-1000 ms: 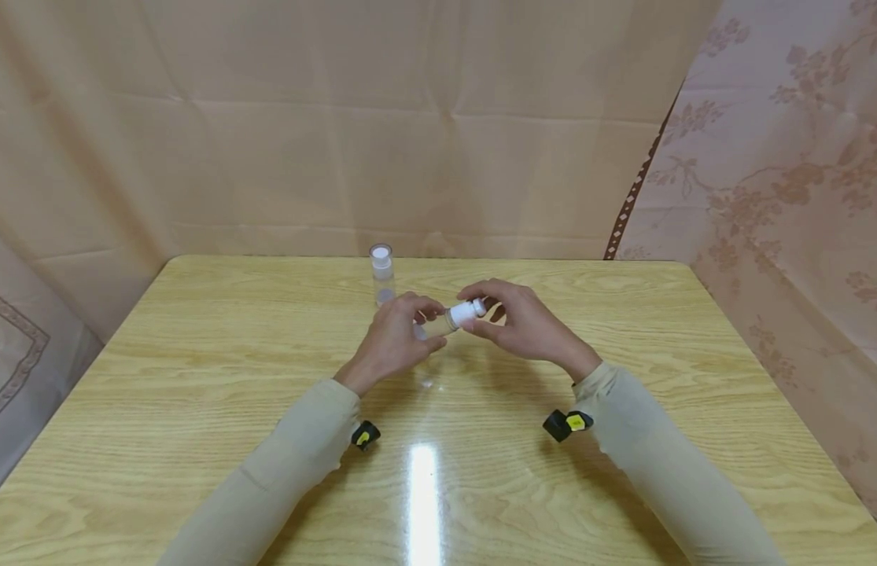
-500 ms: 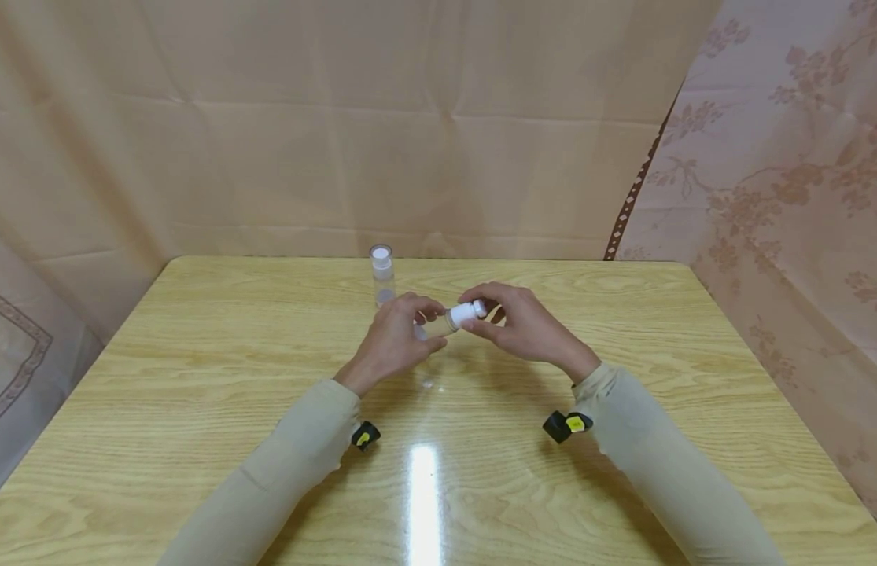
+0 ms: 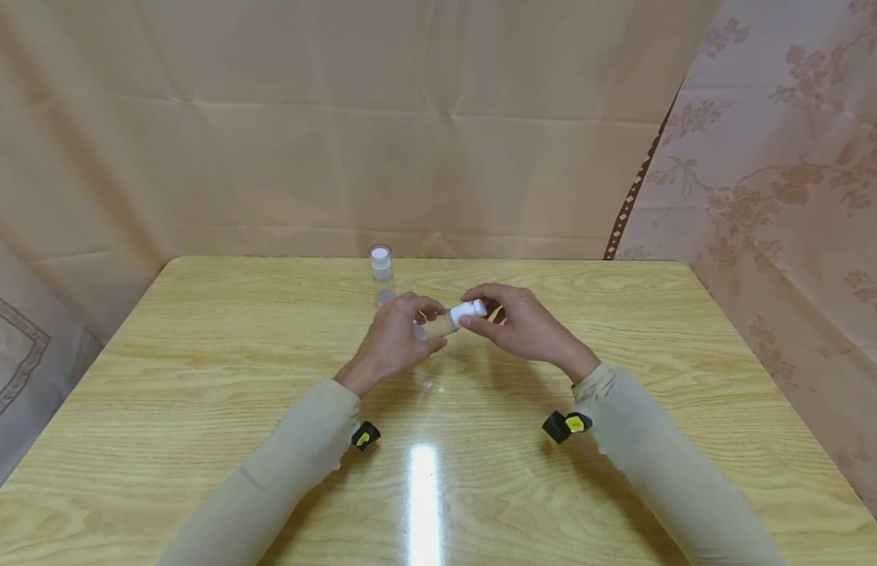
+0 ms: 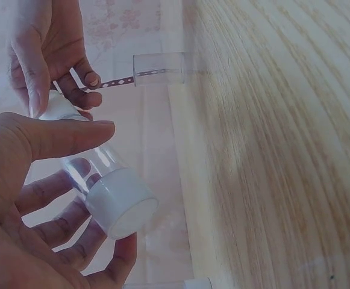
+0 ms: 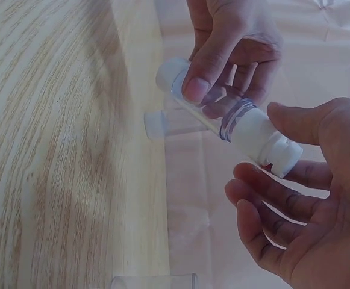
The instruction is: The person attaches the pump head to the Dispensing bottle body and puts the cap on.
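A clear pump bottle with a white base and a white pump top is held tilted above the table, between both hands. My left hand grips its clear body near the base, thumb on one side and fingers curled round the other. At the opposite end, the thumb and index finger of my right hand pinch the white pump top, while the other fingers hang loosely curled beside it. A second clear pump bottle stands upright behind my left hand, its lower part partly covered.
A clear, open-looking cylinder, perhaps a cap, stands on the wooden table; my hands seem to hide it from the head view. Beige curtains hang along the table's far edge, and a flowered cloth hangs at the right.
My right thumb and fingers have shifted slightly on the white pump top. The left hand, the held bottle and the standing bottle stay nearly where they were.
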Demonstrator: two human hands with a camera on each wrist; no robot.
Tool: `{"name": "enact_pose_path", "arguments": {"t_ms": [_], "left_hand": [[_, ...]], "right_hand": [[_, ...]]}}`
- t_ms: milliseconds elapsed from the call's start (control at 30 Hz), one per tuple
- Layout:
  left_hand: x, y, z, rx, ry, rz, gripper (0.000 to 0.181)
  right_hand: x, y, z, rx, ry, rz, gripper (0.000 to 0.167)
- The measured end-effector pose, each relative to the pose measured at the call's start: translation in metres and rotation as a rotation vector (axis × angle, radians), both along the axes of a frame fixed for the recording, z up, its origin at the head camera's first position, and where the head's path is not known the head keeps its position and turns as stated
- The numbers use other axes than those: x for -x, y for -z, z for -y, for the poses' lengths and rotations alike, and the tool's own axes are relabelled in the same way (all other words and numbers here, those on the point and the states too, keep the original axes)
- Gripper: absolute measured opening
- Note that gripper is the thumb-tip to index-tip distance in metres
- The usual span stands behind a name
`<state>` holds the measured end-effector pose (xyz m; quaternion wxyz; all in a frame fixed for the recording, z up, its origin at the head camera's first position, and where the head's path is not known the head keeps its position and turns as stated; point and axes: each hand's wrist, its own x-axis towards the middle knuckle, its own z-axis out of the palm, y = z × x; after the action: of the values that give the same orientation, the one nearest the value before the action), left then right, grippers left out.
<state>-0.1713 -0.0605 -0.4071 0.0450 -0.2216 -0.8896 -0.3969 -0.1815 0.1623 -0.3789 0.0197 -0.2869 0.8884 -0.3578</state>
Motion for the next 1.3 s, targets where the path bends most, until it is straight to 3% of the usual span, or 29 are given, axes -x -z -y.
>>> {"name": "enact_pose_path", "arguments": {"t_ms": [167, 500, 1033, 1300], "left_hand": [[-0.0009, -0.0010, 0.0001, -0.005, 0.004, 0.001, 0.035], [-0.0011, -0.0010, 0.0000, -0.007, 0.007, 0.007, 0.036], [-0.0024, -0.0019, -0.0015, 0.003, 0.009, 0.000, 0.037], [-0.0014, -0.0005, -0.0011, 0.014, 0.016, -0.018, 0.035]], "right_hand": [[-0.0006, -0.0002, -0.0015, 0.010, -0.015, -0.022, 0.038], [0.0001, 0.0007, -0.0020, 0.023, -0.041, -0.049, 0.034], [0.0001, 0.0008, -0.0012, 0.003, -0.002, -0.013, 0.024], [-0.0011, -0.0021, -0.0013, -0.006, -0.002, -0.005, 0.032]]}}
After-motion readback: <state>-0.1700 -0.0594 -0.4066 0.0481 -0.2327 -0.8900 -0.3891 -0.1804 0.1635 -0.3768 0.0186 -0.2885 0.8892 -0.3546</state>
